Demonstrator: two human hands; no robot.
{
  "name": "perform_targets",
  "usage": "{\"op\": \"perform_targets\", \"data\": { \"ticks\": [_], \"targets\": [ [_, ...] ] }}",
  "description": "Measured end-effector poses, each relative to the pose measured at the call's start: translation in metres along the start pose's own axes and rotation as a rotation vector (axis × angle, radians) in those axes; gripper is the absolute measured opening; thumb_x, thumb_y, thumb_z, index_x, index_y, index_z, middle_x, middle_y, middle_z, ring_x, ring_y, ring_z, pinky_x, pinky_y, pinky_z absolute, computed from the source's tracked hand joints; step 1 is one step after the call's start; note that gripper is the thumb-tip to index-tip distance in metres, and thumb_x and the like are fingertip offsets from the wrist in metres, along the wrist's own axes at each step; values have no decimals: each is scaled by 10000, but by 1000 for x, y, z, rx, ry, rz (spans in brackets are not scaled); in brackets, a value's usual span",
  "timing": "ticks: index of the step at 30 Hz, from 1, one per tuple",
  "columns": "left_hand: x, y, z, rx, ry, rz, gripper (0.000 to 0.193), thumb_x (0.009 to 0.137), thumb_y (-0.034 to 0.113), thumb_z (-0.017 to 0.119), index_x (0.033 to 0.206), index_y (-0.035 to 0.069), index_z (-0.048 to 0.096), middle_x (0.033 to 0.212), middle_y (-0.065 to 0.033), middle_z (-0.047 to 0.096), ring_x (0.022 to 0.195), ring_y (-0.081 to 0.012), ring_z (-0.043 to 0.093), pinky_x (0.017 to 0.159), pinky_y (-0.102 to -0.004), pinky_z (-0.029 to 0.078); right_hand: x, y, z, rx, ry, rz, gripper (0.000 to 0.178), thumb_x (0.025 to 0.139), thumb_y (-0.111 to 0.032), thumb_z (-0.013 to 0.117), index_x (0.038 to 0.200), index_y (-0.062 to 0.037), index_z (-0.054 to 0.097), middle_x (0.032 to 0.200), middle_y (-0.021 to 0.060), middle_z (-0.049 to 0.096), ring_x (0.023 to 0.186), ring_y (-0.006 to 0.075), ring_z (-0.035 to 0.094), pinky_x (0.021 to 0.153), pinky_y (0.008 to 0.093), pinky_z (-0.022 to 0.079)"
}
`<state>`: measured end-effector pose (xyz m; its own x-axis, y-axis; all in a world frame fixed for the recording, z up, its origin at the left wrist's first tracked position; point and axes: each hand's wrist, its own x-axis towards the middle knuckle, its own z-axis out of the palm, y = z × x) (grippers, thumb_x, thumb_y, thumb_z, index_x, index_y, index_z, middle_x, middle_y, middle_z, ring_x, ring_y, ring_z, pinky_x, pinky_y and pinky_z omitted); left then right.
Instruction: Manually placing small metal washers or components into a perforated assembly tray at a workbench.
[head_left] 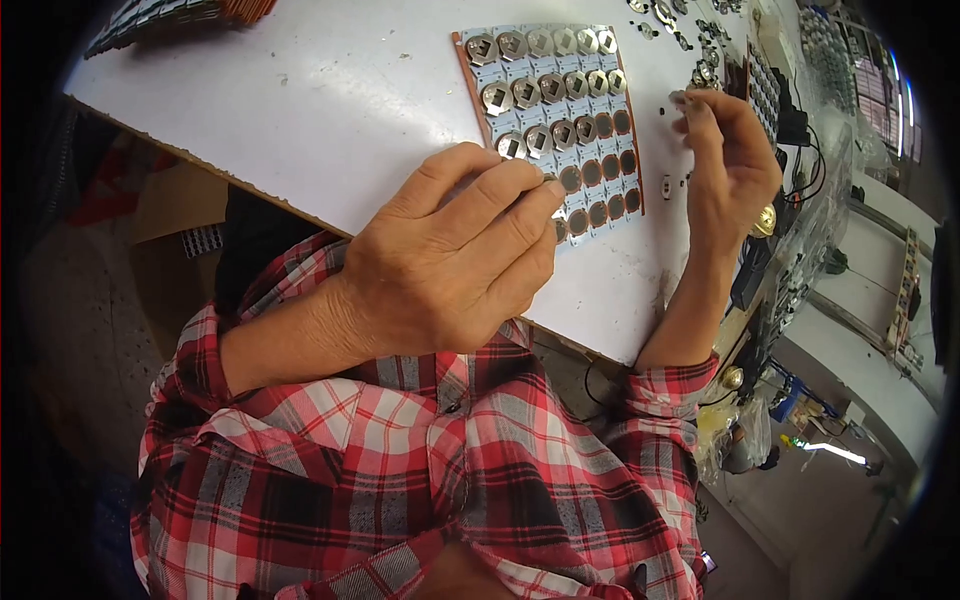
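A panel of small circuit boards [583,140], pale blue with orange-brown edges, lies on the white table. Round silvery metal clips [551,88] with cut-out centres cover its far rows. Bare dark round pads [598,214] show in the nearer rows. My left hand [450,250] is over the panel's near left corner, fingers curled together and hiding part of it. Its fingertips touch the boards; what they hold, if anything, is hidden. Right of the panel, my right hand [730,160] is raised above the table, thumb and forefinger pinched together. Whatever is between them is too small to name.
Loose metal clips [706,68] lie scattered at the far right. A few tiny parts [667,186] sit between the panel and my right hand. More boards [185,20] are stacked at the far left. Black cables [815,160] and plastic bags are beyond the right edge.
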<state>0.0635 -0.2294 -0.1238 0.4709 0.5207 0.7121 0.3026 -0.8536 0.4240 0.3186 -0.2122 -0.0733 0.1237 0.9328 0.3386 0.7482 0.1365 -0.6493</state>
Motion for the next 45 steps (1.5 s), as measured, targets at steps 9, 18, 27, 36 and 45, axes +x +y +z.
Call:
{"op": "perform_targets", "data": {
  "ticks": [9, 18, 27, 36, 45],
  "targets": [
    [-4, -2, 1, -13, -8, 19, 286, 648, 136, 756, 886, -20, 725, 1067, -136, 735, 1016, -288, 694, 877, -441, 569, -21, -33, 17, 232, -175, 214, 172, 950, 17, 697, 1118, 27, 729, 973, 31, 747, 856, 70, 671, 779, 203, 524],
    [-3, -3, -2, -29, -23, 17, 297, 643, 131, 753, 893, -26, 721, 1074, -139, 730, 1013, -293, 694, 874, -443, 566, -19, -33, 14, 207, -212, 147, 155, 937, 61, 683, 1077, 38, 745, 969, 23, 736, 884, 65, 669, 806, 197, 511],
    [-2, -2, -2, -31, -34, 10, 296, 645, 136, 761, 896, -18, 726, 1075, -136, 732, 1021, -287, 695, 887, -440, 564, -14, -21, 11, 211, -274, 7, 164, 936, 61, 683, 1083, 32, 751, 962, 4, 718, 828, 46, 636, 729, 187, 482],
    [-4, -3, 0, -26, -22, 17, 299, 647, 143, 772, 896, -17, 727, 1079, -136, 732, 1019, -287, 695, 877, -440, 567, -17, -34, 16, 132, -232, 156, 159, 944, 36, 692, 1094, 27, 746, 955, 4, 732, 857, 52, 665, 766, 197, 524],
    [-2, -2, -1, -42, -39, -6, 322, 670, 158, 809, 937, -8, 740, 1082, -123, 722, 1024, -289, 682, 871, -443, 551, -16, -31, 18, 157, -253, 133, 133, 934, 39, 696, 1051, 14, 753, 892, -11, 668, 795, 48, 625, 709, 201, 486]
  ]
}}
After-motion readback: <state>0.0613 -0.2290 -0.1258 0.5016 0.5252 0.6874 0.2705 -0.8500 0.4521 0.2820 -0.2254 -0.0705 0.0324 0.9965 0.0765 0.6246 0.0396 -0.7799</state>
